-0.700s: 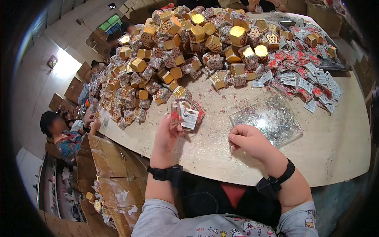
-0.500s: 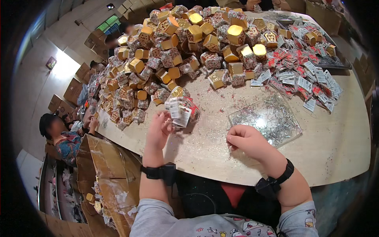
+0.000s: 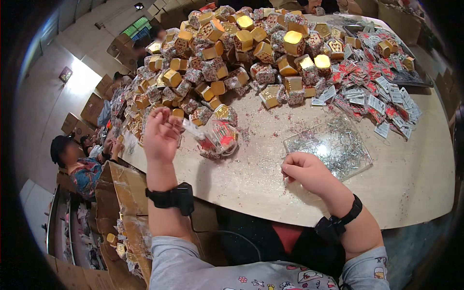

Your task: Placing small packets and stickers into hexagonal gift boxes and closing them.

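Observation:
My left hand (image 3: pixel 163 135) is raised over the table's left part with its fingers curled together; whatever it pinches is hidden. Right beside its fingertips, a white tag (image 3: pixel 192 129) stands tilted. Behind the tag lies a glittery ornament (image 3: pixel 220 140) with red-and-white cards on it, resting on the table. At the near left corner of a clear flat tray (image 3: pixel 338 150) full of small silvery pins, my right hand (image 3: pixel 311 174) is closed, thumb against the forefinger. Anything between those fingertips is too small to make out. Black bands circle both wrists.
A large heap of gold-based, speckled ornaments (image 3: pixel 212 70) covers the table's far side. Red-and-white tags (image 3: pixel 374 99) lie piled at the right, by a dark tray (image 3: pixel 420 81). A cardboard box (image 3: pixel 128 193) stands at lower left. Another person (image 3: pixel 79 169) sits farther left.
My left hand has risen and moved left, away from the ornament. The tag has swung leftward and tipped toward that hand. My right hand keeps its place by the pin tray.

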Motion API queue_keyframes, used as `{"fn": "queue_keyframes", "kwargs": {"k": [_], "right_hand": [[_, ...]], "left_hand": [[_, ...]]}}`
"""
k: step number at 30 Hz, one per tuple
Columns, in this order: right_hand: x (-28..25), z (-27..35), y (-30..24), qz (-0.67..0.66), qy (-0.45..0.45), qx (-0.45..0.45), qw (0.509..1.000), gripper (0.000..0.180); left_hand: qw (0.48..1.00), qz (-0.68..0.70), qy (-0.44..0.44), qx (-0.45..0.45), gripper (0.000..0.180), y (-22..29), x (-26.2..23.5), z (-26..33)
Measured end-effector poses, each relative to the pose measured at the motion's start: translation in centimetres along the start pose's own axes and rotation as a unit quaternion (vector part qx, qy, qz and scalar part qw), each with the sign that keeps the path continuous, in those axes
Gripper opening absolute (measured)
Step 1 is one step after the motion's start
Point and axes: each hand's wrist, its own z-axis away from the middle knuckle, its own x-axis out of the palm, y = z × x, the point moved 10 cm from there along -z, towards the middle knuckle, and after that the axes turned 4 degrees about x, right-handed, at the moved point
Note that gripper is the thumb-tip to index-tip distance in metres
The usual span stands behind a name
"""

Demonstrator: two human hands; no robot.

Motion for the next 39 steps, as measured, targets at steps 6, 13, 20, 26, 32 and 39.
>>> {"fn": "queue_keyframes", "kwargs": {"k": [6, 13, 20, 26, 32, 39], "right_hand": [[-1.5, 1.1, -2.3, 0.163, 0.107, -0.055, 0.979, 0.017], [-2.5, 1.2, -3.1, 0.189, 0.130, -0.072, 0.971, 0.018], [-2.6, 2.4, -4.9, 0.424, 0.223, -0.169, 0.861, 0.016], [-3.9, 2.0, -3.2, 0.562, 0.268, -0.131, 0.772, 0.012], [-3.1, 2.1, -3.0, 0.628, 0.240, -0.132, 0.728, 0.012], [-3.2, 1.0, -2.3, 0.644, 0.213, -0.104, 0.728, 0.011]], "left_hand": [[0.991, -0.100, -0.009, 0.090, 0.018, 5.8, 1.8, -3.2], [0.921, -0.303, 0.048, 0.242, 0.013, 13.3, 1.3, -7.1], [0.836, -0.486, 0.011, 0.253, 0.014, 12.6, 1.7, -7.5], [0.883, -0.385, -0.140, 0.230, 0.014, 3.6, 8.1, 0.5], [0.941, -0.249, -0.222, 0.054, 0.020, -10.1, 10.7, 11.5], [0.913, -0.286, -0.285, 0.059, 0.025, -15.5, 14.0, 16.1]]}}
